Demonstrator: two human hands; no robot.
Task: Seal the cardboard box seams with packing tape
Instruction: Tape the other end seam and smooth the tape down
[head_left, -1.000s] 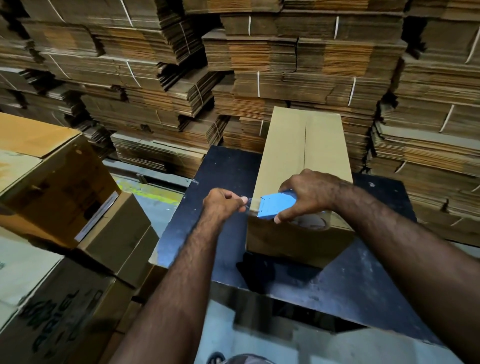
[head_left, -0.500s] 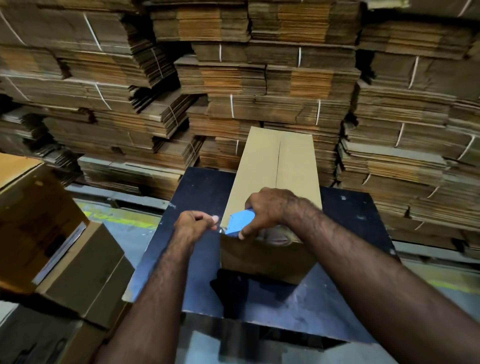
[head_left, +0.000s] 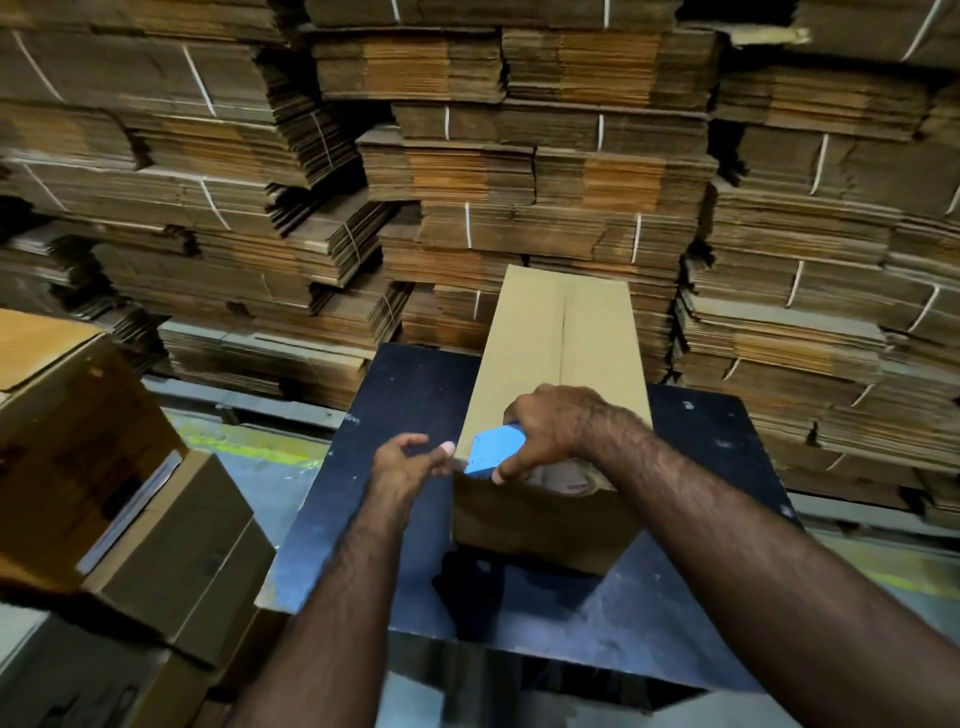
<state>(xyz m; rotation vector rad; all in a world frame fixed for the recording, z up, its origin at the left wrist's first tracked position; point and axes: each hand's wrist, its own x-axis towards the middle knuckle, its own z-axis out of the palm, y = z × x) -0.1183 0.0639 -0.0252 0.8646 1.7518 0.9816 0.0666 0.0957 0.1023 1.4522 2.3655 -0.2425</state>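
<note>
A long brown cardboard box lies on a dark blue table, its top flaps closed along a centre seam. My right hand grips a blue tape dispenser with a roll of tape, held over the near end of the box. My left hand sits just left of the dispenser's front and pinches the free end of the tape between thumb and fingertips. The tape end itself is barely visible.
Tall stacks of bundled flat cardboard fill the whole background right behind the table. Several made-up boxes are piled at the left, close to the table's edge. Grey floor with a yellow line shows between them.
The view has tilted up and shifted, so box and hands sit lower and more central. Both hands keep the same hold at the box's near end; left hand stays at the dispenser's front.
</note>
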